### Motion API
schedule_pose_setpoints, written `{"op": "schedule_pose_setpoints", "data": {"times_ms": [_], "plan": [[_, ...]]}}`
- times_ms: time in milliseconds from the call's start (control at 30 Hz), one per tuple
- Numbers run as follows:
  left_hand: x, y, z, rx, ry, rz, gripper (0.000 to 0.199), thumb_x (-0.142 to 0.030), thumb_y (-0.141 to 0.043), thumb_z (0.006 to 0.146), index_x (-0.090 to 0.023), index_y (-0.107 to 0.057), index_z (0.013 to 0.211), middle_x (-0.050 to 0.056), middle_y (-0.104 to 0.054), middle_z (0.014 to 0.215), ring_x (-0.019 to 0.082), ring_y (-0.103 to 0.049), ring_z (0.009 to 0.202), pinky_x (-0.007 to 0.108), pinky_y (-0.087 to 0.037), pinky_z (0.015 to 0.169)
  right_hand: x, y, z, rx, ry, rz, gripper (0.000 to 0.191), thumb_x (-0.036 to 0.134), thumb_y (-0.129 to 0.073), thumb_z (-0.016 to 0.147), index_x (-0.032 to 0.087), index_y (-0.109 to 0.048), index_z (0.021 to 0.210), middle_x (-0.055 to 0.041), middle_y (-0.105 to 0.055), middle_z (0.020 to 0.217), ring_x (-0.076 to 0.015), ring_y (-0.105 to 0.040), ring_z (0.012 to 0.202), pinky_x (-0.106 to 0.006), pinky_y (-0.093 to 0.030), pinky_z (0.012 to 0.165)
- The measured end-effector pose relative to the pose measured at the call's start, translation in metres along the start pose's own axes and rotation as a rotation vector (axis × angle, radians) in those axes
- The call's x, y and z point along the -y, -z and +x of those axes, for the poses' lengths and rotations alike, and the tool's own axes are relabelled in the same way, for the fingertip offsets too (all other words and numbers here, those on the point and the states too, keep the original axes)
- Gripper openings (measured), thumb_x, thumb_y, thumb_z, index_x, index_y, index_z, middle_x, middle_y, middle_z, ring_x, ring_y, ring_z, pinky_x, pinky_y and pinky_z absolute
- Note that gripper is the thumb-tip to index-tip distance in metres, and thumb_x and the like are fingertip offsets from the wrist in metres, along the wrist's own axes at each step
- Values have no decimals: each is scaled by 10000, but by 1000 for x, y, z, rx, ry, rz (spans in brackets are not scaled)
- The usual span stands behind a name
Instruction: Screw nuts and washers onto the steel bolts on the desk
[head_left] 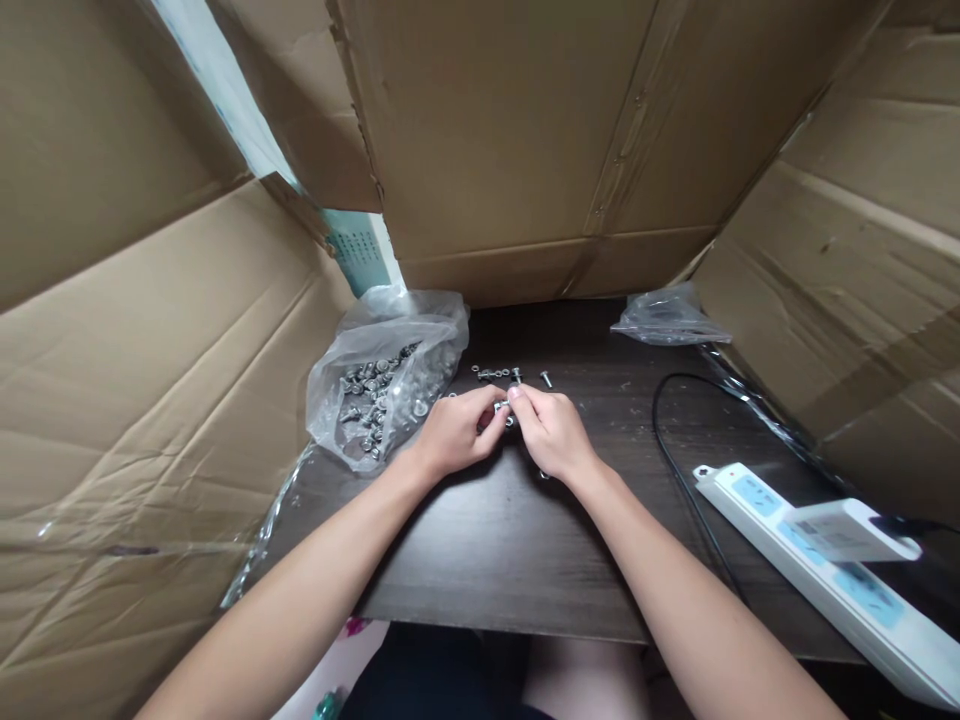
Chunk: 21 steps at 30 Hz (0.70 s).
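A: Hands are meeting at centre — left hand [455, 432] and right hand [550, 430] are both pinching one small bolt [501, 407].

B: Progress?

A: Few loose bolts [495, 374] are lying at twelve o'clock; bag [382, 385] at ten is looking mostly full.

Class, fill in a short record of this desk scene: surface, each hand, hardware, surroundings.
Surface: dark desk
Left hand: pinches a small bolt together with the right
Right hand: fingertips on the same bolt
Bag: clear, holds nuts and bolts, left of hands
Loose bolts: beyond the hands
Power strip: right edge
Cardboard: walls on three sides
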<state>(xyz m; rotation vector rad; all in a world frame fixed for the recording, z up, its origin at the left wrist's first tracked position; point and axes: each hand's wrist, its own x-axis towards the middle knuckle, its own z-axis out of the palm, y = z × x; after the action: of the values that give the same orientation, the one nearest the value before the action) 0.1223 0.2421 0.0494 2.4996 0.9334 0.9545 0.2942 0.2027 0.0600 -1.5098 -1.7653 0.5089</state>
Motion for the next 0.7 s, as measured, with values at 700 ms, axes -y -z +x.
{"op": "schedule_pose_setpoints", "data": {"times_ms": [700], "plan": [[-76,45,-6,-208,189,-428,274,-370,-584,1000,-198,-712,1171,44,-665,906,131,-581,697,262,-490,656,-4,7,5,-246,0,-10,361,428,-338,1008,248,-384,699,-12,-507,607,-187,-478,563,-307,-288,591]]}}
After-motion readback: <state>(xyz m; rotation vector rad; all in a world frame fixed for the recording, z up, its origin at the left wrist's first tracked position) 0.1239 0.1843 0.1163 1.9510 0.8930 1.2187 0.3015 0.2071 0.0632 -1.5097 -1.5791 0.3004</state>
